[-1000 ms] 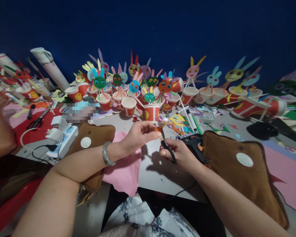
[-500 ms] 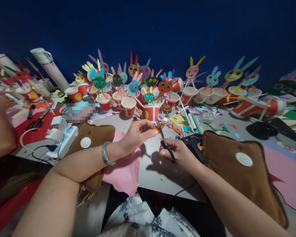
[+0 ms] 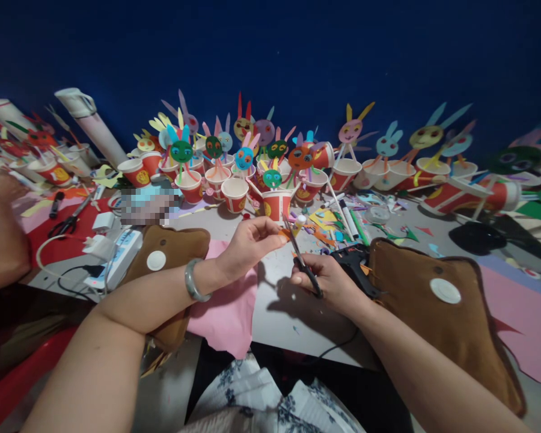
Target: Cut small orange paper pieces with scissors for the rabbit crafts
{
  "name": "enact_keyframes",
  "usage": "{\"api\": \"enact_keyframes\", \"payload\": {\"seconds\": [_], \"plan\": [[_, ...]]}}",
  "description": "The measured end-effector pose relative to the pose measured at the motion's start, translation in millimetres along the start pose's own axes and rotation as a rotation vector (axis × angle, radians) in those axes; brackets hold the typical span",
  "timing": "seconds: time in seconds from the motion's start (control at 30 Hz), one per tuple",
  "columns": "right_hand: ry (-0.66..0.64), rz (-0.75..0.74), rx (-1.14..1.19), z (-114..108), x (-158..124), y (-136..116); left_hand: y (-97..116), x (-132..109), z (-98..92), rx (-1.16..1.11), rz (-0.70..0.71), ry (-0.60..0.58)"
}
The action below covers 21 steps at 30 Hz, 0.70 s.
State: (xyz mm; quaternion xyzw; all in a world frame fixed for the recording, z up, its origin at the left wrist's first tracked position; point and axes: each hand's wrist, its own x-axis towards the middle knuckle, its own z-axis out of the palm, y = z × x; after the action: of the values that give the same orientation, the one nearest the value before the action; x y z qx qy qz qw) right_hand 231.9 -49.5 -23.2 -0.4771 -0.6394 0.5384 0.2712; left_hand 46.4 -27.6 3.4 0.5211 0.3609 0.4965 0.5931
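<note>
Between thumb and fingers, my left hand (image 3: pixel 253 246) pinches a small piece of orange paper (image 3: pixel 285 233). My right hand (image 3: pixel 325 279) is closed around the handles of black-handled scissors (image 3: pixel 303 262). The scissor blades point up and away, touching or very near the orange paper. Right behind both hands stands a red and white paper cup (image 3: pixel 277 206) with a green paper face (image 3: pixel 272 178) above it. A sheet of pink paper (image 3: pixel 229 305) lies under my left wrist.
Several cups with paper faces line the back by the blue wall. Brown cushions (image 3: pixel 442 325) flank the hands. A black glue gun (image 3: pixel 354 267), markers (image 3: pixel 349 219) and paper scraps lie right; a power strip (image 3: pixel 121 258) and another person's arm (image 3: pixel 2 234) are left.
The scissor blades have shifted slightly against the orange paper. Both hands stay in nearly the same place.
</note>
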Motion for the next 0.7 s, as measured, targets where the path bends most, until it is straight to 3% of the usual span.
{"api": "enact_keyframes", "payload": {"seconds": [0.7], "plan": [[0.029,-0.015,0.0,0.0,-0.2,-4.3,-2.8,3.6,-1.6,-0.037,0.021,0.004]]}}
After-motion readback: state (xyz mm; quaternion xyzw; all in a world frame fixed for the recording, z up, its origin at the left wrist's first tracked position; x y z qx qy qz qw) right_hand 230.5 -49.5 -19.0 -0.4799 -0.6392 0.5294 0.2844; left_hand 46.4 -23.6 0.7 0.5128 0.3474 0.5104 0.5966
